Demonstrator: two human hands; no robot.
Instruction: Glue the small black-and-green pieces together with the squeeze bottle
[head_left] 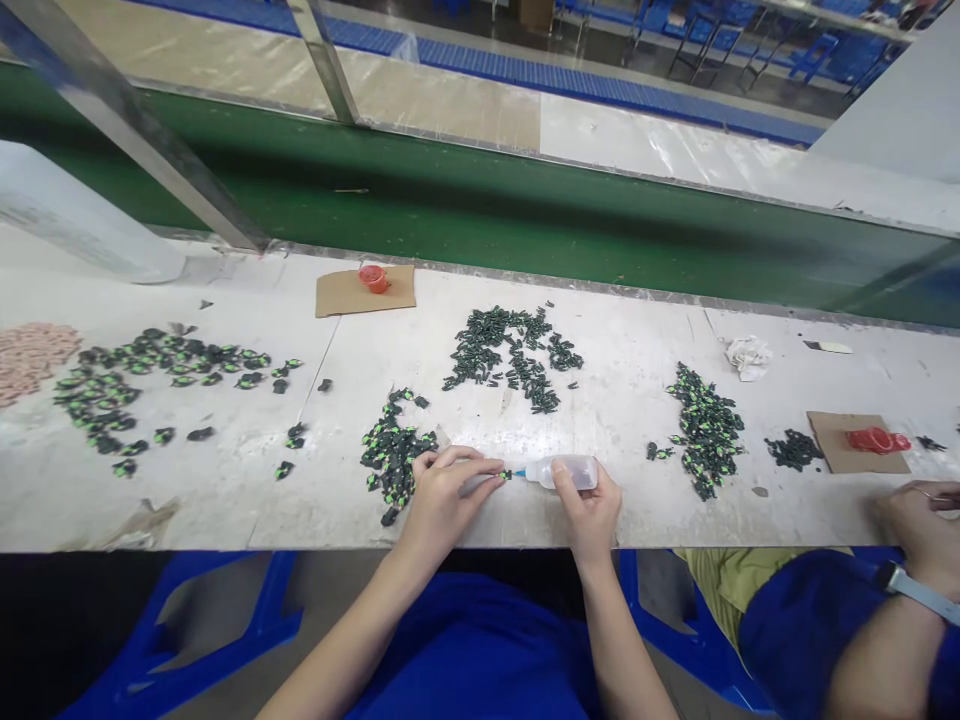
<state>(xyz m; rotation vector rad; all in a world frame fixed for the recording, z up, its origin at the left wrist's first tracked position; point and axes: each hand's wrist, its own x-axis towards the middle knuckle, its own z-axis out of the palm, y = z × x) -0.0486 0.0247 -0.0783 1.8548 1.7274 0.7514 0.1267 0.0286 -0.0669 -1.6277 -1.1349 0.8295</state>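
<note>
Left hand: grip nearly closed, pinching small black-and-green piece over scuffed white surface | Right hand: grip wrapped round translucent plastic squeeze bottle, slim blue nozzle at piece, contact unclear | Step: likely dispensing | Next move calls for: steady pinch, light squeeze

Bare desk lies open to the right of the right hand, as far as the right pile, and a hand can pass there toward the back. The near pile crowds the left hand, the dark pile stands ahead of both, and the green panel bars the far edge. Between the hands, the bottle and piece bridge the gap.
</note>
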